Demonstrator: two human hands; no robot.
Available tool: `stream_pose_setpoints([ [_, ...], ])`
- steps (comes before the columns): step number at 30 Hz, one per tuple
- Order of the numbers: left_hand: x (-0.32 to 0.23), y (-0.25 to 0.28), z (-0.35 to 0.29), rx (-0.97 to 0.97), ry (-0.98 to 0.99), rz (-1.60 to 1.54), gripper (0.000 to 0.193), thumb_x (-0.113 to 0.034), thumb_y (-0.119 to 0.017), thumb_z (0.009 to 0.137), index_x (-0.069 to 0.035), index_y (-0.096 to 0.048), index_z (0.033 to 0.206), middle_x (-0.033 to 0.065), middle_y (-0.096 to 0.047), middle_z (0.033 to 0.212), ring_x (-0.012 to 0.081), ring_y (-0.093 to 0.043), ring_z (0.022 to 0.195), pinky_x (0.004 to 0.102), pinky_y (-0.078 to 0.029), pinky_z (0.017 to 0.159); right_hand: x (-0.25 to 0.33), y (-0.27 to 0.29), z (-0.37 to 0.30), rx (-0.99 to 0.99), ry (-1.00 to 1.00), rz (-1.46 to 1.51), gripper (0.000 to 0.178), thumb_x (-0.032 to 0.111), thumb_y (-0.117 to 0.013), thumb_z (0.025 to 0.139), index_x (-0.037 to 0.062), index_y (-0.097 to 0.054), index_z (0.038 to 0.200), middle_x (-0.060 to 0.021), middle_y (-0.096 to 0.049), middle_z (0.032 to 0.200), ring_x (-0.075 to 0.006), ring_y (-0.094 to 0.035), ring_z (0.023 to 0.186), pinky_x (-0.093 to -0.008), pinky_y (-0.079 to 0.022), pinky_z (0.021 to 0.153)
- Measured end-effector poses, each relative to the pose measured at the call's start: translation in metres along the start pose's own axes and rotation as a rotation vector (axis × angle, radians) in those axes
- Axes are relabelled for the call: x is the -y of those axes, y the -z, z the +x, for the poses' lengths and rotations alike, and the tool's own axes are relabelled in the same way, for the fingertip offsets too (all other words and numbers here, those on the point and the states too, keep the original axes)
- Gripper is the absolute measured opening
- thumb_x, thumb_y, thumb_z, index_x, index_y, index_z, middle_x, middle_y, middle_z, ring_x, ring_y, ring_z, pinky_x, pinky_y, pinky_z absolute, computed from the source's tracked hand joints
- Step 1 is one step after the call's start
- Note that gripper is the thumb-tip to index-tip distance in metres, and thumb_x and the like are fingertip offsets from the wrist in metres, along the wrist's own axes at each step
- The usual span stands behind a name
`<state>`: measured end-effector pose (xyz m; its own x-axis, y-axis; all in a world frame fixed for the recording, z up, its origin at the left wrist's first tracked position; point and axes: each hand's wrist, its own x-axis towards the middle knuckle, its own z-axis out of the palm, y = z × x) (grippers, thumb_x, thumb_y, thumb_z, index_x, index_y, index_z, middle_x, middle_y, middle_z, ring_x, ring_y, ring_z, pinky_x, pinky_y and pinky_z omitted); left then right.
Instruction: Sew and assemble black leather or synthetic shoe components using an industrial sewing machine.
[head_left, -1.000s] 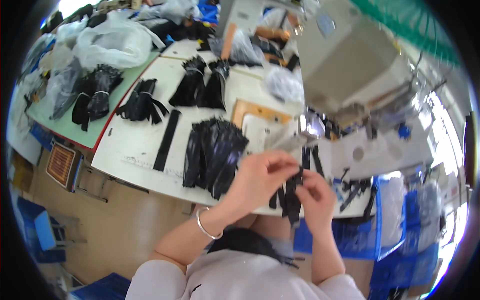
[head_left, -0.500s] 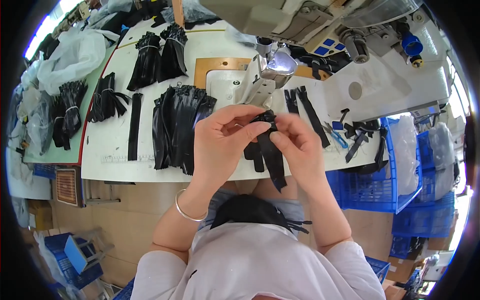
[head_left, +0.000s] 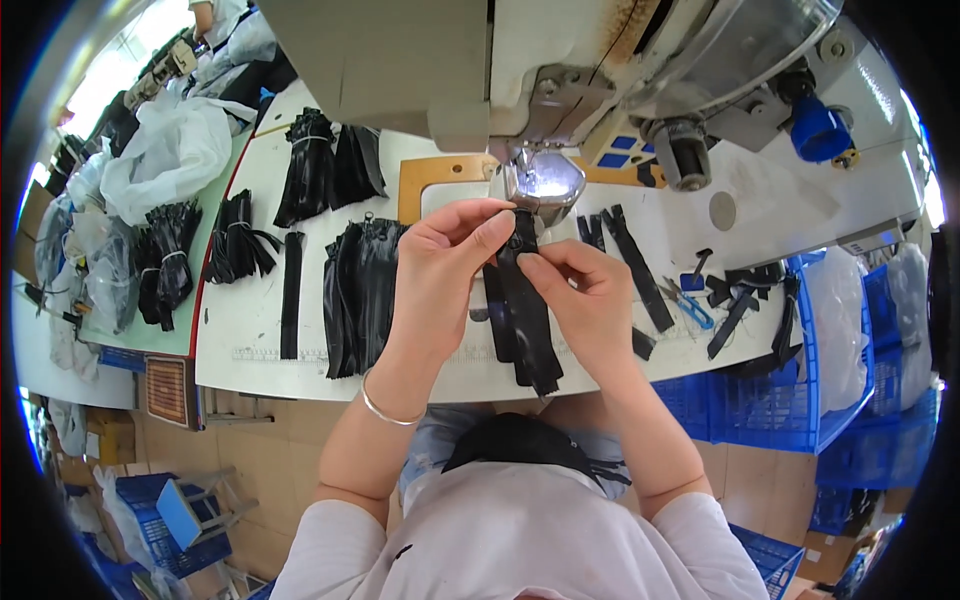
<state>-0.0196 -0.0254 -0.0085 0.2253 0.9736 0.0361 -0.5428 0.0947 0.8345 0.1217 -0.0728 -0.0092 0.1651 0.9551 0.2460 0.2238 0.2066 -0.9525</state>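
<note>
My left hand (head_left: pixel 447 262) pinches the upper end of a black zipper (head_left: pixel 528 325) between thumb and fingers, right by the lit needle area of the sewing machine (head_left: pixel 545 185). A little lower, the thumb and fingers of my right hand (head_left: pixel 583 300) are closed on the same zipper's right edge. The zipper hangs down toward the table's front edge, its slider near the top between my hands. A stack of black zippers (head_left: pixel 362 290) lies just left of my left hand, partly covered by it. Whether the zipper's top end lies under the presser foot I cannot tell.
Tied black bundles (head_left: pixel 305 165) lie at the back left, with a single black strip (head_left: pixel 291 295) nearer. To the right are loose black strips (head_left: pixel 637 265), blue-handled snippers (head_left: pixel 692 308) and black scraps (head_left: pixel 745 300). A blue crate (head_left: pixel 815 400) stands against the table's right side.
Both hands have brought the zipper's top end up to the machine's needle area. The zipper now hangs straighter, and my view has moved closer to the machine head.
</note>
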Motion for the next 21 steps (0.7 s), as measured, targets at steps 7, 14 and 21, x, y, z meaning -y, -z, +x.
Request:
stream_pose_setpoints([
  [7,0.000,-0.012,0.020,-0.106,-0.066,0.146,0.019,-0.012,-0.070,0.084,0.000,-0.066,0.097,-0.0004,-0.063,0.087,0.0054,-0.055,0.078,0.0202,-0.041,0.072,-0.003,-0.015,0.014,-0.119,-0.074,0.161,0.016,0.012,-0.069,0.084,-0.0029,-0.066,0.082,0.0036,-0.056,0.063,-0.0010,-0.046,0.057,-0.0188,-0.037,0.052],
  [14,0.005,-0.016,0.033,-0.121,-0.064,-0.012,0.013,-0.011,-0.066,0.085,-0.002,-0.066,0.095,-0.0005,-0.062,0.088,0.0060,-0.053,0.084,0.0220,-0.039,0.079,0.000,-0.022,0.023,-0.171,-0.039,0.150,0.016,0.012,-0.069,0.085,-0.0029,-0.065,0.081,0.0057,-0.052,0.061,0.0003,-0.041,0.056,-0.0182,-0.033,0.049],
  [21,0.010,-0.018,0.034,-0.151,-0.055,-0.030,0.008,-0.009,-0.063,0.087,-0.004,-0.065,0.092,-0.0017,-0.060,0.084,0.0054,-0.053,0.081,0.0215,-0.041,0.075,0.003,-0.022,0.022,-0.211,-0.030,0.119,0.014,0.011,-0.068,0.085,-0.0029,-0.066,0.082,0.0047,-0.054,0.061,0.0001,-0.043,0.057,-0.0179,-0.035,0.050],
])
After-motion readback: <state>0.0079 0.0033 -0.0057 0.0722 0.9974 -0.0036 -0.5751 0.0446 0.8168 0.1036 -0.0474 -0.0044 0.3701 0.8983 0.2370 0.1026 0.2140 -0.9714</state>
